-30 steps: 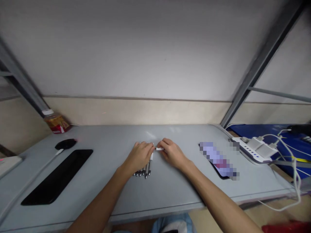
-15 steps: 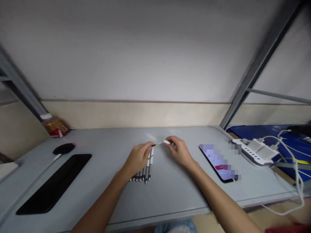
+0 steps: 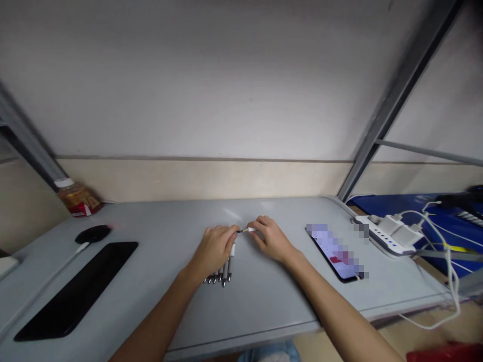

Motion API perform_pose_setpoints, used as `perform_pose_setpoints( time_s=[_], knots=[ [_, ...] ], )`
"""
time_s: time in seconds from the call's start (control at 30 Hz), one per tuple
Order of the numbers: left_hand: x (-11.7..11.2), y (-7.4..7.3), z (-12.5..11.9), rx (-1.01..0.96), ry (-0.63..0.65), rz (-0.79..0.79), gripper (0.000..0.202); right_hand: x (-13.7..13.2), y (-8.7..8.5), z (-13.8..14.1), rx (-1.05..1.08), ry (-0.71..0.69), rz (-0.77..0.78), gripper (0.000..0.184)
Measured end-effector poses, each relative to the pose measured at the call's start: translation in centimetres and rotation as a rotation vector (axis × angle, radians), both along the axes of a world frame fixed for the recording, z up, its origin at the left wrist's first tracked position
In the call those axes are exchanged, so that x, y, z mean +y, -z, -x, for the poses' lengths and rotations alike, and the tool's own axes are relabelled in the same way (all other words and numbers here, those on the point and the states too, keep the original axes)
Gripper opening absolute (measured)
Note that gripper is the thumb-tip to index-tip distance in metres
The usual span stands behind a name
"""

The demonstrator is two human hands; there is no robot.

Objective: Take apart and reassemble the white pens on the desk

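Several white and grey pens [image 3: 225, 269] lie side by side on the grey table [image 3: 264, 301], tips toward me. My left hand [image 3: 214, 249] rests over their far ends, fingers closed on one pen whose dark end sticks out to the right. My right hand [image 3: 269, 239] pinches a small white pen cap [image 3: 251, 230] right at that dark end, close to touching it.
A black tray [image 3: 75, 289] and a black mouse [image 3: 92, 234] with a white cable lie at the left, a jar with a red label [image 3: 77, 198] behind them. A phone [image 3: 335, 251] lies right of my hands, a white power strip [image 3: 388, 234] with chargers beyond it.
My right hand pulled the white cap off to the right, baring the pen's dark end, and has now brought it back close to that end. The left hand stayed on the pens.
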State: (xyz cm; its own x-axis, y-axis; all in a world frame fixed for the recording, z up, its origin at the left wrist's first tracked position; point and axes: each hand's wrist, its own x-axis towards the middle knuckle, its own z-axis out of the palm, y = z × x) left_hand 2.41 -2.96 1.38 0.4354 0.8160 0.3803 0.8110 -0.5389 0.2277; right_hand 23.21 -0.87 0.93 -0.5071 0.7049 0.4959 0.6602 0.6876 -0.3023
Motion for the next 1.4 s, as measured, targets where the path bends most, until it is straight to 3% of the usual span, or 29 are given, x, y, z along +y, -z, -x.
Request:
perform_pose_setpoints(
  time_s=[0.27, 0.57, 0.77, 0.93, 1.13, 1.27, 1.4],
  knots=[
    [-0.3, 0.7, -0.5, 0.012, 0.014, 0.005, 0.03, -0.9, 0.4, 1.7, -0.049, 0.003, -0.023, 0.021],
    [-0.2, 0.2, -0.5, 0.018, 0.049, -0.083, 0.02, -0.7, 0.8, 1.6, -0.013, -0.019, 0.079, 0.019],
    [0.0, 0.4, -0.2, -0.023, 0.024, -0.02, 0.026, -0.5, 0.5, 1.2, -0.035, -0.01, 0.015, 0.022],
    [0.0, 0.3, -0.3, -0.098, 0.031, -0.047, 0.012, -0.4, 0.5, 1.4, -0.05, -0.003, -0.018, 0.021],
    [0.0, 0.1, -0.4, -0.05, -0.001, -0.044, 0.022, -0.5, 0.6, 1.5, -0.037, 0.016, -0.03, 0.017],
    [-0.2, -0.2, -0.5, -0.111, 0.053, -0.031, 0.014, -0.6, 0.4, 1.5, -0.062, 0.022, -0.011, 0.019],
    [-0.2, -0.3, -0.5, -0.143, 0.077, -0.045, 0.02, -0.7, 0.2, 1.5, -0.061, 0.019, 0.006, 0.018]
  ],
)
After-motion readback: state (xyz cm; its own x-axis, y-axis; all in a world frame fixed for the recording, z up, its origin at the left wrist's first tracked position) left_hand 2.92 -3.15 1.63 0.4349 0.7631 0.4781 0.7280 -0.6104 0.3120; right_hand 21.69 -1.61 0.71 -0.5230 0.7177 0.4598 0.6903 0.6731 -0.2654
